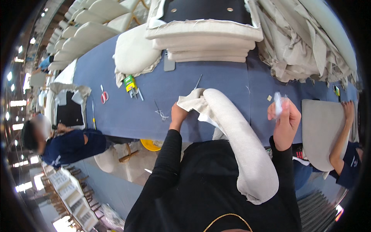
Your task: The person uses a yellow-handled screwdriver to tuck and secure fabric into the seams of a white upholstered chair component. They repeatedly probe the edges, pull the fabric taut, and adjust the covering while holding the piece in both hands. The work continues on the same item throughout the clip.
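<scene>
A curved, beige upholstered cushion (pixel 247 147) stands on edge, running from the table to the front of my black top. Its loose fabric flap (pixel 189 101) spreads at the far left end. My left hand (pixel 178 116) grips that end, its fingers partly hidden behind the cloth. To the right of the cushion, my right hand (pixel 286 123) is raised and closed, pinching a tuft of white fluffy wadding (pixel 278 105). A thin metal tool (pixel 198 82) lies just beyond the flap, partly covered by it.
Stacked cushions (pixel 205 40) and heaped beige fabric (pixel 297 42) fill the blue table's far side. Red-handled scissors (pixel 104 96), a green-yellow box (pixel 130 83), a phone (pixel 169 62) and thread (pixel 161 114) lie leftward. Co-workers stand left (pixel 73 145) and right (pixel 348 162), the latter touching a panel (pixel 322 127).
</scene>
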The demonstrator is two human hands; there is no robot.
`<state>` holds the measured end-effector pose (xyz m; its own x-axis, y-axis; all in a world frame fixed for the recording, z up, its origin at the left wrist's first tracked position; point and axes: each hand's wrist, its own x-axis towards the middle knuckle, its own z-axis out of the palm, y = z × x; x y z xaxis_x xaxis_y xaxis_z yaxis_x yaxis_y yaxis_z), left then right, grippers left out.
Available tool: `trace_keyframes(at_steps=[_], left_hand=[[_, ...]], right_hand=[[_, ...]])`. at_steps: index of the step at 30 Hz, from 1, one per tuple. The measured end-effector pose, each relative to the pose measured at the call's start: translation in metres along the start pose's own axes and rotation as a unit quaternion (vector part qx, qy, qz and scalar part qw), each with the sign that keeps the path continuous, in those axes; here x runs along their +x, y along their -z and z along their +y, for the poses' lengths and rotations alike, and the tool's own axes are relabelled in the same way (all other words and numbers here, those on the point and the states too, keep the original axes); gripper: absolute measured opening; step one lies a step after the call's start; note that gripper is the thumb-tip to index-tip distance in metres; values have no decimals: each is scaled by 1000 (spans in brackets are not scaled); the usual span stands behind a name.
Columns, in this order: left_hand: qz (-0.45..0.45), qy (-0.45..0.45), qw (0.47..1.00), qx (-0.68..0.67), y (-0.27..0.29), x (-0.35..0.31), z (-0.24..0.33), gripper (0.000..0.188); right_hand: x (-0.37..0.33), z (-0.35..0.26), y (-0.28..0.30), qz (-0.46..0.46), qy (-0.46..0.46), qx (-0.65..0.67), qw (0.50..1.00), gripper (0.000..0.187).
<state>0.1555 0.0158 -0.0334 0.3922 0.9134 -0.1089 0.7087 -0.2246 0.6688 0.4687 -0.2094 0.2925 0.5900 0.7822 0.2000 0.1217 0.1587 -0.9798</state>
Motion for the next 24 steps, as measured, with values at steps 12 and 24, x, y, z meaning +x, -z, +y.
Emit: trace_keyframes(at_steps=[12,24], left_hand=[[-80,-246,963,-75,-16,38,-36,43],[-45,138,968,-207,153,-22,41,6]], right_hand=[[34,-30,1,109,20,108,988,32],[31,-19,18,97,-32,185,978,22]])
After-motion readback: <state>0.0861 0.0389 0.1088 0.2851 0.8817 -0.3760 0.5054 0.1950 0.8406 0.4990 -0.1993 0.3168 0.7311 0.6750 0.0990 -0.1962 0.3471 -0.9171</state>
